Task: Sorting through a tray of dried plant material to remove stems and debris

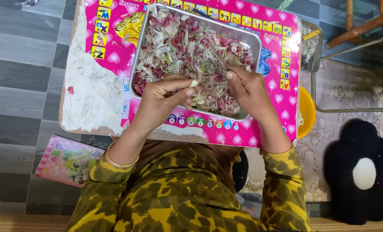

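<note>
My left hand (163,96) pinches a small pale garlic clove (193,83) between thumb and fingertips, over the near edge of a steel tray (255,45). The tray holds a heap of pink and white papery garlic skins (187,47). My right hand (245,88) is closed on a thin knife (220,60), whose blade points up and left over the skins. Both hands hover close together above the tray's front part. The tray rests on a small pink children's table (281,92) with worn, torn left side.
A yellow bowl (307,109) peeks out at the table's right edge. A second steel container with peeled bits (311,45) stands at the upper right. A black flower-shaped cushion (363,172) lies on the carpet. A pink book (64,161) lies on the tiled floor.
</note>
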